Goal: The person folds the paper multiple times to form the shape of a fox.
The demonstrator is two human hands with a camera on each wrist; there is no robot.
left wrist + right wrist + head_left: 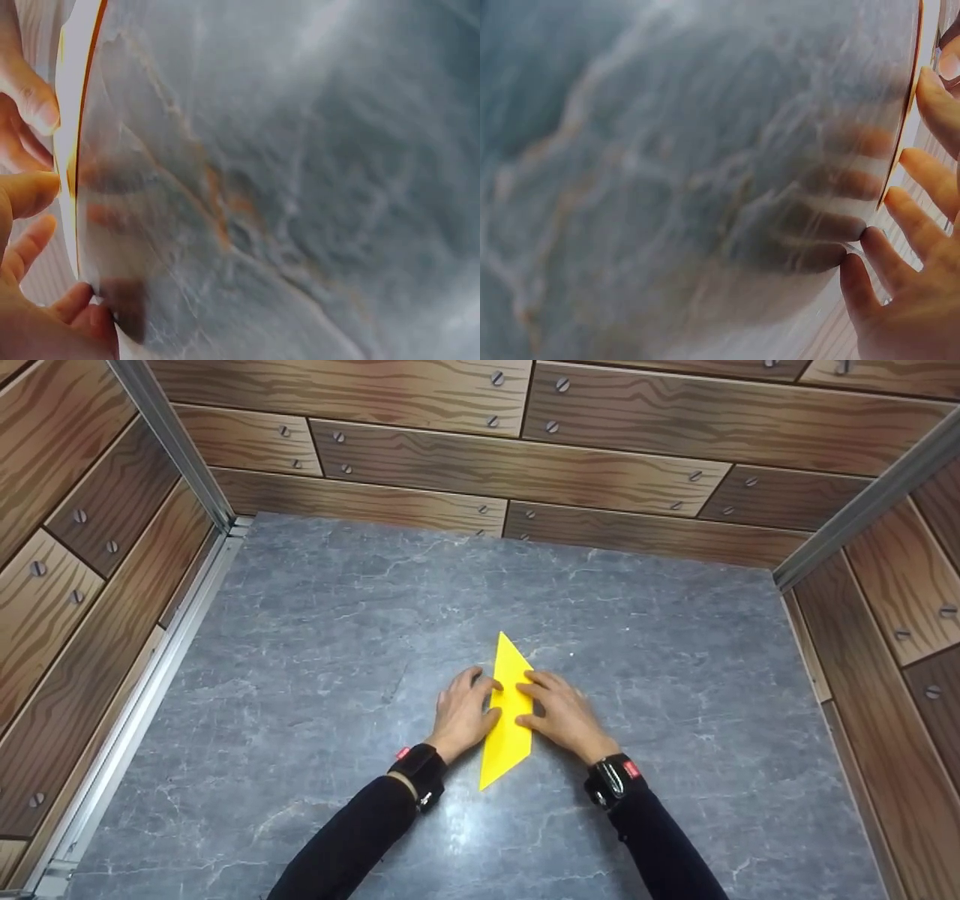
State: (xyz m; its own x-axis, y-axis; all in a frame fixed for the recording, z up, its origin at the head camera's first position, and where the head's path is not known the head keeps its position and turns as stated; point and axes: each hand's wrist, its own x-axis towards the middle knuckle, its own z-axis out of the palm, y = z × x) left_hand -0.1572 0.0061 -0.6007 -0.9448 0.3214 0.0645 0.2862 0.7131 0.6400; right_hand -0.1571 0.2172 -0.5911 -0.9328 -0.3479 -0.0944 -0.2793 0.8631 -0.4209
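Observation:
A folded sheet of yellow paper (508, 746) lies on the grey marbled surface, pointed at its far and near ends. My left hand (460, 716) touches its left side with the thumb and a fingertip, the other fingers bent beside the edge. From the right, my right hand (568, 715) rests its spread fingertips and thumb on the sheet. In the left wrist view the paper (75, 67) appears as a pale strip seen edge-on, fingertips against it. The right wrist view shows my right hand (919, 289) with fingers extended, some at the paper's edge and others on the surface.
Wood-patterned panels (420, 461) stand behind the grey surface (337, 600) and along both sides. Metal posts mark the back corners, and a metal rail (142, 712) runs along the left edge. Black bands (420, 776) circle both wrists.

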